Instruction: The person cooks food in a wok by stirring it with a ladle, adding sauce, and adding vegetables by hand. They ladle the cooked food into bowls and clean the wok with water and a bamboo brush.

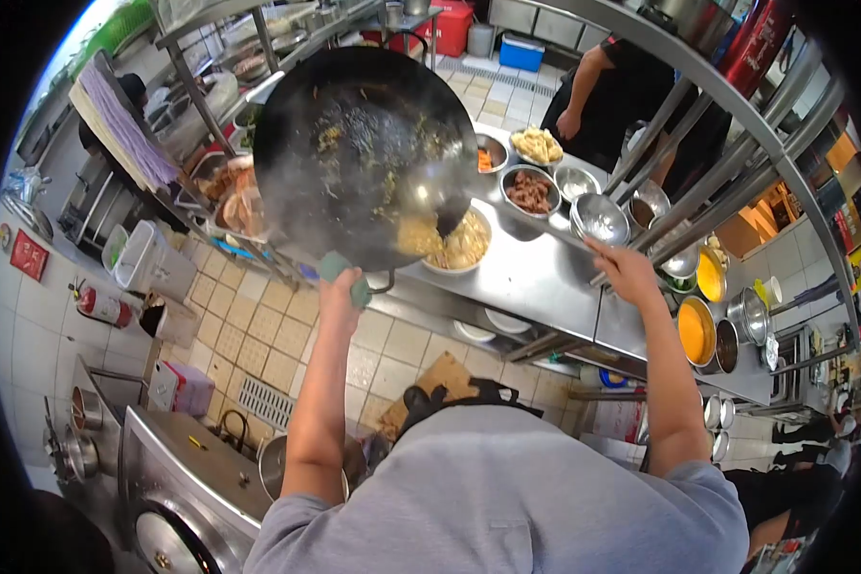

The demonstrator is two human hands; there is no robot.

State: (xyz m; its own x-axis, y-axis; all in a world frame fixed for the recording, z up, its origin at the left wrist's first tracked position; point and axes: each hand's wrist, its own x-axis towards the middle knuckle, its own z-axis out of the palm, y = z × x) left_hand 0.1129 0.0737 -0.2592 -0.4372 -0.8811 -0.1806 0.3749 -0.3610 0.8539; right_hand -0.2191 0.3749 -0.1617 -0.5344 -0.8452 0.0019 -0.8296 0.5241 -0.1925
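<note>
My left hand (340, 287) is closed on the near edge of a large black wok (297, 182), with a folded green cloth (359, 287) in the grip. The steaming wok is tipped over the counter, with oily bits of food stuck inside. Below its lower right rim is a white bowl (469, 263) filled with pale, yellowish food and broth. My right hand (627, 273) grips the long handle of a ladle (555, 231); its dark head reaches the wok's rim above the bowl and is partly blurred by steam.
On the steel counter (545, 287) stand bowls of red-brown meat (532, 191), carrot pieces (488, 153) and yellow chunks (537, 145). Orange liquid fills a pot (695, 330) at right. Metal shelf posts (727, 182) rise nearby. Another person (612, 96) stands across the counter.
</note>
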